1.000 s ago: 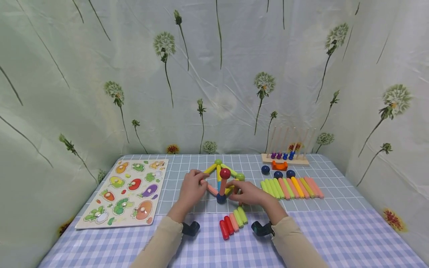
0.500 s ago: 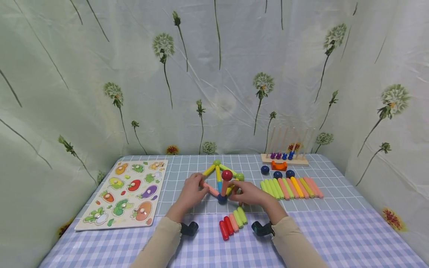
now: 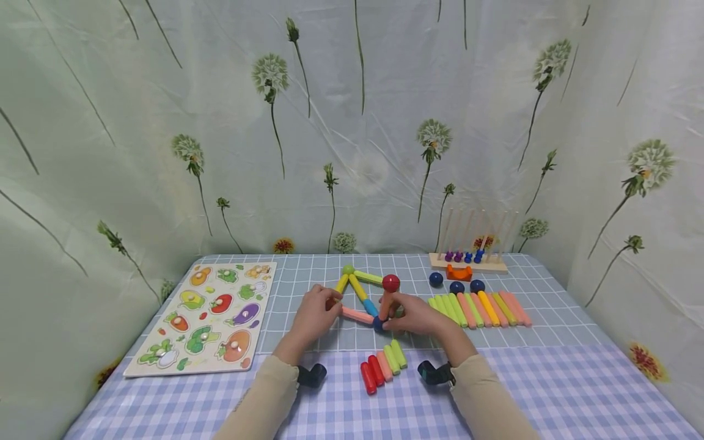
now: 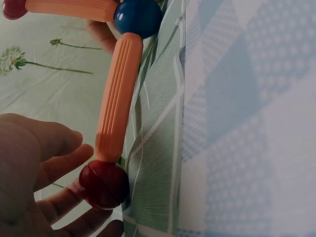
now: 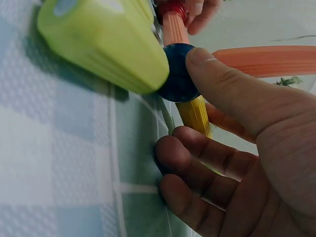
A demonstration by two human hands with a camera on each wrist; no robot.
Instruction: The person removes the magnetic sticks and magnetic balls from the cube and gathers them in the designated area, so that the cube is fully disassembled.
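From my end, the table (image 3: 286, 278) carries a stick-and-ball frame (image 3: 362, 293) at its middle, between the left hand (image 3: 315, 313) and right hand (image 3: 415, 313). I expect it light and stiff, its joints prone to slip if twisted. I'd hold the near pink stick (image 3: 357, 315) by its ends: the left loosely cups the left red ball (image 4: 103, 185), thumb apart; the right pinches the glossy blue ball (image 5: 178, 74).

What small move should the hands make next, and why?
Probably close the thumb of the left hand onto the low red ball. In the left wrist view that thumb stands clear of the ball while other fingers are at it, so that end of the pink rod may be less secure; the thumb of the right hand is on the blue ball at the other end.
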